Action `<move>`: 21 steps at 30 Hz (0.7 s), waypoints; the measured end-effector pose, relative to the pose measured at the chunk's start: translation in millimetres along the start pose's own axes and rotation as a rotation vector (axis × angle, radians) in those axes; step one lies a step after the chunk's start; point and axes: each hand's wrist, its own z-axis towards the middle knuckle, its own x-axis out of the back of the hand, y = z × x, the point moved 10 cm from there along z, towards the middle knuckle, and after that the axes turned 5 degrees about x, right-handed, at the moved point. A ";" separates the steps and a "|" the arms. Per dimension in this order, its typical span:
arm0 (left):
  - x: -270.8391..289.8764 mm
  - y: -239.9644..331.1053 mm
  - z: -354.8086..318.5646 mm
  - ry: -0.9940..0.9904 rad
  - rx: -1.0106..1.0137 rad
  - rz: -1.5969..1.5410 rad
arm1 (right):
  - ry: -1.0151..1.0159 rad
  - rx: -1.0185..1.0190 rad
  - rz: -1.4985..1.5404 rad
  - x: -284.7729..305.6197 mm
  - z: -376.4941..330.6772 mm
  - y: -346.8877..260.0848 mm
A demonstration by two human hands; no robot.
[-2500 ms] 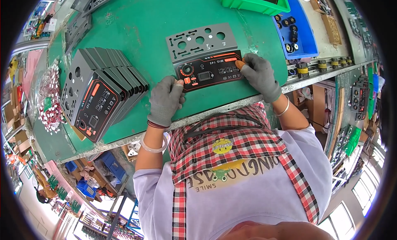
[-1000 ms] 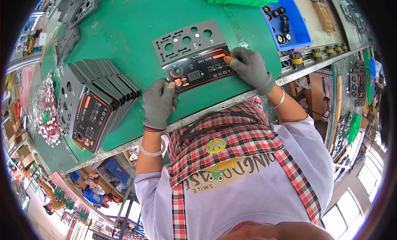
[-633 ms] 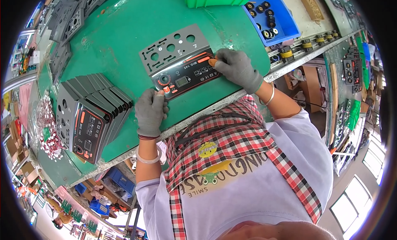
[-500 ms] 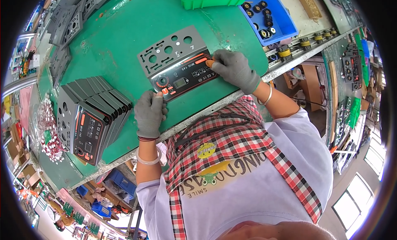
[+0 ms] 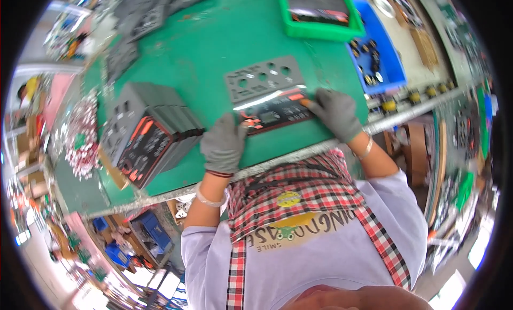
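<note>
Grey panel [image 5: 271,100], likely bent sheet metal, lies on the desk [image 5: 208,45], right of the stack [image 5: 154,118]. Your left hand [image 5: 222,144] grasps the end nearest the stack; your right hand [image 5: 337,116], the farthest. Judged stiff and fairly light; its glossy finish may slip or scratch, so hold it by the ends.

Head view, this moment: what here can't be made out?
All in the head view:
Bent panel between the left hand and right hand: fine printing, smeared by blur; underside, hidden by its own upper faces.
Panel stack: rear panels' faces, mostly covered by the front one.
Green bin: far end, cut off by the upper edge.
Black parts in the blue bin: details, too small and blurred.
</note>
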 end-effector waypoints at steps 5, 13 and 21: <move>30.6 1.8 -21.3 0.364 -0.120 -0.397 | 0.157 0.045 0.404 2.2 -15.4 0.4; 141.9 -51.2 -84.8 0.667 -0.003 -0.705 | 0.135 0.111 0.812 58.4 -2.1 -78.3; 153.0 -174.3 -116.7 0.912 0.445 -0.539 | 0.119 0.663 0.705 56.3 59.1 -246.2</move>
